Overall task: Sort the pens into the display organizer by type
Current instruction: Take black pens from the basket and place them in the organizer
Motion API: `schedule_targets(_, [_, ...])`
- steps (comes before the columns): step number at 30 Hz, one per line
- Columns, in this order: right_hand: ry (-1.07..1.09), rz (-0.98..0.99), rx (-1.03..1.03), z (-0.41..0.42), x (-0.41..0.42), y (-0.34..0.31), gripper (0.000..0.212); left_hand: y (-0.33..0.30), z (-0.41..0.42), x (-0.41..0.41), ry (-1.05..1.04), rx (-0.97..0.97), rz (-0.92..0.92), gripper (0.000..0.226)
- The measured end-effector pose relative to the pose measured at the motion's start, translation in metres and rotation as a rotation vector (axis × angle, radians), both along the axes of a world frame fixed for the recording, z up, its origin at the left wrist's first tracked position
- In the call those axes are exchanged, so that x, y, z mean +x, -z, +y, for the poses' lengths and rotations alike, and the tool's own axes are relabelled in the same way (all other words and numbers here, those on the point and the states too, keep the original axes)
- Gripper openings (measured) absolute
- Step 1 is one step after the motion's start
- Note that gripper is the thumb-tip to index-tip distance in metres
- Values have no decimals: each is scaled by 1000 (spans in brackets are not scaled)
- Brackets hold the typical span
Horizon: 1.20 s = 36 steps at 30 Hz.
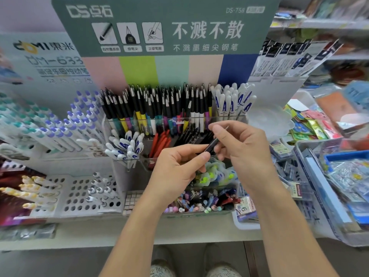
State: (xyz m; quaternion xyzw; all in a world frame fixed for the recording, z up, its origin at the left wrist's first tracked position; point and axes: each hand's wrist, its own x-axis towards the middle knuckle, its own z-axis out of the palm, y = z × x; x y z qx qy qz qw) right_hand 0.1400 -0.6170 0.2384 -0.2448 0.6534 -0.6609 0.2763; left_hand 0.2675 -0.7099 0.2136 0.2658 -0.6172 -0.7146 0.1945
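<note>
Both my hands hold one black pen (212,145) in front of the clear display organizer (139,162). My left hand (179,166) pinches its lower end between thumb and fingers. My right hand (241,148) grips the upper part, and the thin metal tip pokes out above the fingers. Behind the hands, the organizer's back row holds several black-capped pens (159,108) and white pens with blue lettering (231,102). Its front row holds more white pens (127,144), red pens (160,142) and black pens (189,134).
A white perforated rack (79,192) with purple-tipped pens (79,120) stands at the left. A low tray of mixed colourful pens (199,202) lies under my wrists. Clear bins of packets (339,176) crowd the right. A green display card (165,27) rises behind.
</note>
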Motion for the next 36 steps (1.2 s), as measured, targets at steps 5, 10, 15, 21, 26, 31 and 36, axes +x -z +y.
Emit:
schedule_targets(5, [189, -279, -179, 9, -4, 20, 21, 1, -2, 0, -136, -159, -117, 8])
schedule_targets(10, [561, 134, -267, 14, -25, 10, 14, -9, -9, 1, -370, 3, -60, 14])
schedule_targets(15, [434, 291, -35, -5, -11, 26, 22, -9, -12, 4, -337, 58, -47, 15])
schedule_targets(21, [418, 730, 142, -26, 3, 63, 6, -3, -6, 3, -260, 14, -36, 14])
schedule_targets(26, [342, 718, 190, -19, 4, 54, 20, -7, 8, -13, -105, -40, 10, 18])
schedule_targets(31, [496, 258, 41, 81, 12, 16, 20, -12, 49, -23, 7, -1, -24, 23])
schedule_targets(36, [727, 21, 98, 246, 44, 22, 7, -6, 163, -35, 279, 5, -116, 19])
